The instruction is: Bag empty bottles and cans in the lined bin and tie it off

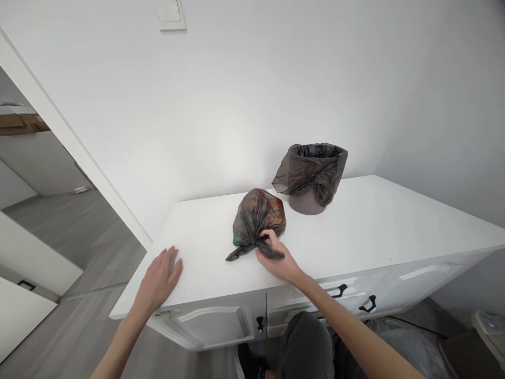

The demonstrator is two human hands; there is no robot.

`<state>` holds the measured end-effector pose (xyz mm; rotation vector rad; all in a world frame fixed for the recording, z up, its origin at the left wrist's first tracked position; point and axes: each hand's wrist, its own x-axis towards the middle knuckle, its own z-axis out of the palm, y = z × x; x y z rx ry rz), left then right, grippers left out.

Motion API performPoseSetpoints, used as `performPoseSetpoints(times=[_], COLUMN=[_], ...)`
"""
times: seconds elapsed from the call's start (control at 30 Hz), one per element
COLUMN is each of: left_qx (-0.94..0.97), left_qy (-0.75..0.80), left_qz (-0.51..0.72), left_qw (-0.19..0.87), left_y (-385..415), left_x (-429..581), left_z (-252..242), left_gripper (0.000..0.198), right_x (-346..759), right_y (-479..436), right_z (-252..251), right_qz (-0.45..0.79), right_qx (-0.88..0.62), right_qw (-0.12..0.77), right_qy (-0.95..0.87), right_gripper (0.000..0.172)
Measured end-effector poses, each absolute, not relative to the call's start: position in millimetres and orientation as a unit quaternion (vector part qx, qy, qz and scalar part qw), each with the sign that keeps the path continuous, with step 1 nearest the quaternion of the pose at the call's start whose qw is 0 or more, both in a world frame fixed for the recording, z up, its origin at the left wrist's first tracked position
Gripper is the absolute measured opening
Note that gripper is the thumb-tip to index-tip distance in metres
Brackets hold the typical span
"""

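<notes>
A filled dark see-through garbage bag (254,213), its neck tied in a knot, lies on the white cabinet top (335,237). Coloured wrappers show through its film. My right hand (278,258) is closed around the knot, with one tied end sticking out to the left and the other lying across my fingers. Well to the left, my left hand (160,276) rests flat on the cabinet top near its edge, fingers stretched out and nothing in them. Behind the tied bag and to its right stands a small brownish trash bin (307,204), lined with a dark garbage bag (305,171) folded over its rim.
A white wall (236,95) rises behind the cabinet, with a light switch (170,13) high up. Black handles (367,303) stick out from the cabinet front. A doorway opens at the left. My knee (305,342) is close to the drawers.
</notes>
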<state>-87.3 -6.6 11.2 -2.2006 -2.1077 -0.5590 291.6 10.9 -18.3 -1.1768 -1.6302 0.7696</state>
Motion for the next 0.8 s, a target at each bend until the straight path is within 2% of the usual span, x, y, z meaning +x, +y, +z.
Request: performPoseSetpoints(times=[0.1, 0.2, 0.4, 0.67, 0.8], left_qx=[-0.742, -0.797, -0.881, -0.906, -0.899], left_qy=[-0.638, -0.549, -0.362, -0.305, -0.310], left_qz=[-0.201, -0.236, -0.273, -0.227, -0.208], left_qw=[0.046, 0.082, 0.131, 0.187, 0.229], left_y=[-8.8, -12.8, -11.4, 37.7, 55.1], left_x=[-76.4, -46.0, 52.0, 105.1, 94.9], left_z=[16.6, 28.1, 54.7, 44.8, 41.1], left_gripper=[0.056, 0.046, 0.034, 0.015, 0.018], right_x=[290.5, 289.4, 294.5, 297.7, 296.0], right_y=[12.5, 13.2, 11.8, 18.6, 20.2], right_z=[-23.5, -25.3, -22.3, -31.3, -28.6], right_qz=[0.333, 0.341, 0.349, 0.337, 0.362], right_qx=[-0.462, -0.469, -0.475, -0.481, -0.475], right_qw=[0.492, 0.513, 0.518, 0.508, 0.505], right_qy=[-0.659, -0.633, -0.619, -0.630, -0.623], right_gripper=[0.040, 0.038, 0.017, 0.015, 0.019])
